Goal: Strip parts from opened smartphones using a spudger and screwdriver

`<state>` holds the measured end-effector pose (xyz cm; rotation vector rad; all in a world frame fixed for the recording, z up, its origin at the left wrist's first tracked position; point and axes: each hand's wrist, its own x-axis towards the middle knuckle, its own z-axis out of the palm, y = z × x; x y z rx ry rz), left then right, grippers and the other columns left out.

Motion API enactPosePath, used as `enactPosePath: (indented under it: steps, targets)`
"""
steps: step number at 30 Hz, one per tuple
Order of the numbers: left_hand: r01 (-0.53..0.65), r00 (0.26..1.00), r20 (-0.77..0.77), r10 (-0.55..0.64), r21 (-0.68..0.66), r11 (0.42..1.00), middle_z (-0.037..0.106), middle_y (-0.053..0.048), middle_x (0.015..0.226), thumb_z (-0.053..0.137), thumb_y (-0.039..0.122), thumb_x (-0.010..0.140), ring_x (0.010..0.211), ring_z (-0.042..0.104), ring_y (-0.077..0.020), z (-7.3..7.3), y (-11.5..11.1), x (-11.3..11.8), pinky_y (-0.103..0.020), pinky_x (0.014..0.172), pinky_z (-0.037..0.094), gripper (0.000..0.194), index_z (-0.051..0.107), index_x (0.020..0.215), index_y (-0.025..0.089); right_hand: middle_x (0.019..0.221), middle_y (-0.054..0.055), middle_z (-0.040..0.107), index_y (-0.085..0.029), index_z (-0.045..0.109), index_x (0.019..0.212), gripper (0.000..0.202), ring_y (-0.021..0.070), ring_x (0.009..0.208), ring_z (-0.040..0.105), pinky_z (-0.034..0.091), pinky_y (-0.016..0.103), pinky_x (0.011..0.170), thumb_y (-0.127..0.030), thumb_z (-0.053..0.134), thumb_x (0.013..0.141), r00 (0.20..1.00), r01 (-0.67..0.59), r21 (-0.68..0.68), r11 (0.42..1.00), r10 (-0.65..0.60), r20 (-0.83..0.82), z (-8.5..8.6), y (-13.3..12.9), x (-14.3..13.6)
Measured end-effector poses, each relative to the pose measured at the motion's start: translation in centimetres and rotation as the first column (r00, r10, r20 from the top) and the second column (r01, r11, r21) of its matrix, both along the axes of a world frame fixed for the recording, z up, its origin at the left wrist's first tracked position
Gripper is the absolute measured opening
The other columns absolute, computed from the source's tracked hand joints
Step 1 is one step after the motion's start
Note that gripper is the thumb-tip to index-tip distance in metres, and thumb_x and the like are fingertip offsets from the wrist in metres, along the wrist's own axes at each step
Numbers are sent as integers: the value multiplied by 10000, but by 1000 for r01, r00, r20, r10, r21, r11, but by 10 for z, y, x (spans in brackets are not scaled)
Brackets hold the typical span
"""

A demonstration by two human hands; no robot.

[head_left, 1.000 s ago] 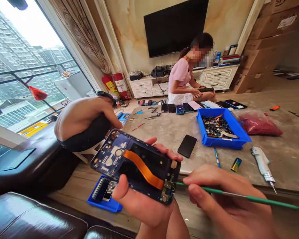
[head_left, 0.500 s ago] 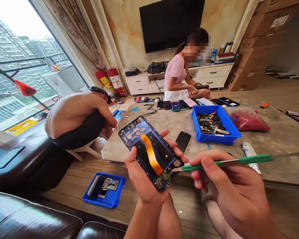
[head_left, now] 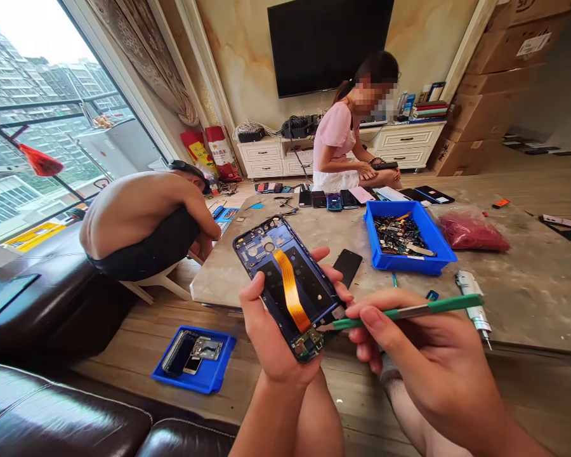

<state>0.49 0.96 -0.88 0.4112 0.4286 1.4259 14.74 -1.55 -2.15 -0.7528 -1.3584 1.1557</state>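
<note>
My left hand (head_left: 278, 336) is closed around an opened phone (head_left: 266, 279), tilted with its inside facing up. A wide orange flex cable (head_left: 290, 289) runs along the phone's middle down to a small circuit board (head_left: 309, 343) at the lower end. In my right hand (head_left: 428, 362), pinched between thumb and fingers, is a green pry tool (head_left: 409, 312). Its pale flat tip meets the lower end of the phone, by the end of the flex cable. Beyond my hands, a dark phone (head_left: 347, 266) lies on the table.
On the table (head_left: 528, 285) stand a blue bin (head_left: 409, 260) of small phone parts, a bag of red material (head_left: 473, 230) and a white pen-shaped power tool (head_left: 473, 304). Phones line the far edge. A blue tray (head_left: 219, 374) sits on the floor. Two people sit nearby.
The pry tool and my right hand have moved left, bringing the tip further over the circuit board. The phone has turned slightly in my left hand.
</note>
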Motion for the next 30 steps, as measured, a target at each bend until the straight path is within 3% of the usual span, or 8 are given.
enactPosePath:
  steps: [9, 13, 18, 22, 24, 26, 28, 30]
  targets:
    - [-30, 997, -69, 30, 8, 1000, 689, -152, 865, 365, 585, 888, 719, 674, -268, 0, 1, -2, -361, 651, 563, 717, 728, 1123, 13, 870, 6, 733, -242, 749, 1007, 134, 94, 602, 683, 562, 128, 510, -164, 641, 1011, 989, 75, 148, 986, -93, 116, -3, 0, -1]
    - [-216, 957, -198, 213, 6, 976, 692, -128, 834, 422, 562, 882, 699, 666, -251, -3, 2, 4, -367, 662, 567, 622, 722, 1091, 59, 846, -2, 739, -218, 726, 1086, 219, 109, 661, 707, 580, 152, 585, -64, 655, 948, 938, 51, 395, 917, -180, 297, -4, -1, -1]
    - [-352, 894, -275, 353, 54, 934, 682, -98, 812, 488, 575, 846, 697, 660, -236, -5, 0, 11, -345, 683, 549, 559, 719, 1037, 104, 862, -4, 735, -215, 714, 1100, 201, 95, 628, 695, 588, 162, 575, -77, 611, 995, 963, 30, 281, 959, -103, 248, -6, -1, -4]
    - [-398, 876, -287, 389, 27, 917, 679, -89, 806, 498, 575, 835, 696, 657, -228, -4, -3, 13, -333, 684, 539, 549, 722, 1023, 110, 795, -19, 724, -211, 719, 1086, 210, 100, 632, 688, 580, 178, 609, -64, 619, 973, 931, 4, 396, 918, -148, 334, -6, -3, -4]
    - [-392, 877, -290, 383, 28, 920, 682, -89, 813, 503, 575, 831, 704, 660, -230, -3, -5, 13, -336, 690, 545, 550, 721, 1027, 110, 808, -2, 732, -191, 727, 1044, 149, 100, 616, 692, 580, 163, 572, -101, 624, 986, 956, 27, 318, 948, -117, 270, -5, -3, -4]
    - [-325, 907, -277, 318, 19, 945, 686, -93, 819, 494, 582, 832, 706, 663, -235, -2, -7, 12, -339, 674, 551, 559, 722, 1029, 112, 790, 25, 732, -160, 733, 992, 110, 101, 584, 693, 579, 143, 525, -204, 635, 1016, 989, 3, 96, 995, -17, 144, -4, 0, -2]
    - [-255, 934, -259, 247, 2, 967, 698, -99, 832, 474, 577, 844, 705, 670, -235, -1, -7, 11, -331, 645, 554, 560, 727, 1032, 113, 739, 41, 719, -132, 728, 960, 206, 106, 558, 688, 578, 136, 503, -317, 662, 1019, 996, -82, -113, 990, 85, 22, -4, 6, 1]
    - [-228, 943, -252, 217, -14, 974, 715, -110, 849, 454, 566, 863, 708, 682, -235, -1, -7, 10, -322, 632, 559, 564, 731, 1034, 106, 714, 45, 704, -118, 713, 952, 270, 107, 548, 679, 573, 136, 491, -384, 701, 996, 985, -171, -217, 961, 163, -54, -5, 13, 5]
